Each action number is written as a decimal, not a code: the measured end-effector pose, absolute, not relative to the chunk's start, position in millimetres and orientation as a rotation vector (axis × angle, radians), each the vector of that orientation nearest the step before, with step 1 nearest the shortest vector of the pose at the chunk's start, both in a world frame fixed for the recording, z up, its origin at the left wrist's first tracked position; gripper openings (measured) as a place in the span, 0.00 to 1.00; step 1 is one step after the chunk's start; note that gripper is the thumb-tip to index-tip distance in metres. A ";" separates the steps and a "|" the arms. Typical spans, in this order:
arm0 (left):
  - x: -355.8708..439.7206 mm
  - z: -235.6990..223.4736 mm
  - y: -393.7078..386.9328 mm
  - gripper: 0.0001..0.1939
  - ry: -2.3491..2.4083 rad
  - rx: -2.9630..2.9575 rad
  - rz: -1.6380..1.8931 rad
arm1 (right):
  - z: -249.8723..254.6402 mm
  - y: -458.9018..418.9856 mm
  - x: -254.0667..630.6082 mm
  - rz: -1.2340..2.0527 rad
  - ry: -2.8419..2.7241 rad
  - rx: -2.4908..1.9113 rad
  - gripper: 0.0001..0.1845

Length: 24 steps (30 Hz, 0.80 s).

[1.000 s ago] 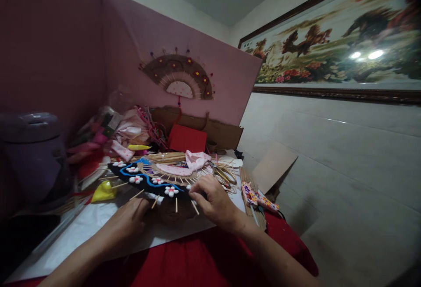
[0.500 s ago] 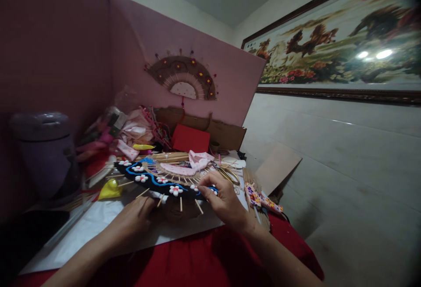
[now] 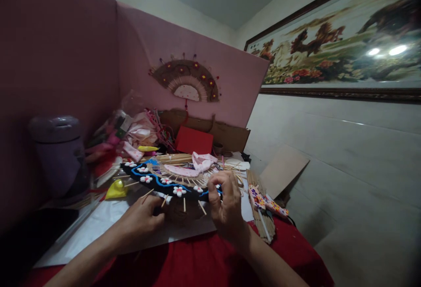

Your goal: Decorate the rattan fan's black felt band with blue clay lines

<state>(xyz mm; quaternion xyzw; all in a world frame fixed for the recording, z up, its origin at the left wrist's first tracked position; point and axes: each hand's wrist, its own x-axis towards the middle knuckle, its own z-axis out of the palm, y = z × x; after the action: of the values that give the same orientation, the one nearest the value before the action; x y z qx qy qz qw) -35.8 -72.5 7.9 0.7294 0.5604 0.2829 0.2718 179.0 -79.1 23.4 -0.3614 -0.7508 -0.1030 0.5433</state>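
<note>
A half-round craft fan (image 3: 161,187) lies tilted in front of me, its black band set with white flowers and a wavy blue line. Thin wooden sticks jut from its near edge, and pink cloth covers its inner part. My left hand (image 3: 143,217) grips the fan from below at the near edge, with its fingertips partly hidden underneath. Over the fan's right end, my right hand (image 3: 226,199) is closed, thumb and forefinger together. What lies between those fingers, if anything, is too small to make out.
A yellow pouch (image 3: 116,189) and a lilac canister (image 3: 61,160) stand left. Behind the fan are a red card (image 3: 194,139), sticks and pink cloth scraps. A folded bundle with flowered cloth (image 3: 258,197) lies right. A finished brown fan (image 3: 186,79) hangs on the pink panel.
My right hand has shifted slightly right along the fan and turned more upright, its fingers curling in. My left hand still supports the near edge. The whole view has moved a little.
</note>
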 end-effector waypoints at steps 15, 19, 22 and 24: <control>22.8 -5.8 -109.0 0.26 0.956 0.535 1.276 | 5.3 -69.9 201.1 -0.153 -1.511 -0.695 0.06; 29.6 -0.6 -105.1 0.24 0.893 0.578 1.227 | 4.5 -69.8 201.3 -0.142 -1.550 -0.681 0.07; 30.7 -1.2 -105.0 0.24 0.888 0.561 1.251 | 3.5 -69.5 200.5 -0.148 -1.571 -0.684 0.07; 29.8 -1.9 -107.8 0.23 0.903 0.551 1.272 | 3.1 -69.6 200.3 -0.150 -1.579 -0.685 0.07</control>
<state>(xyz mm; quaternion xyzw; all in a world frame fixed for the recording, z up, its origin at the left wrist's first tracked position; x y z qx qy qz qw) 29.8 -107.8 -1.9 0.2451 0.4019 0.5658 0.6770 200.3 -69.6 3.1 -0.3013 -0.6951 -0.0659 0.6494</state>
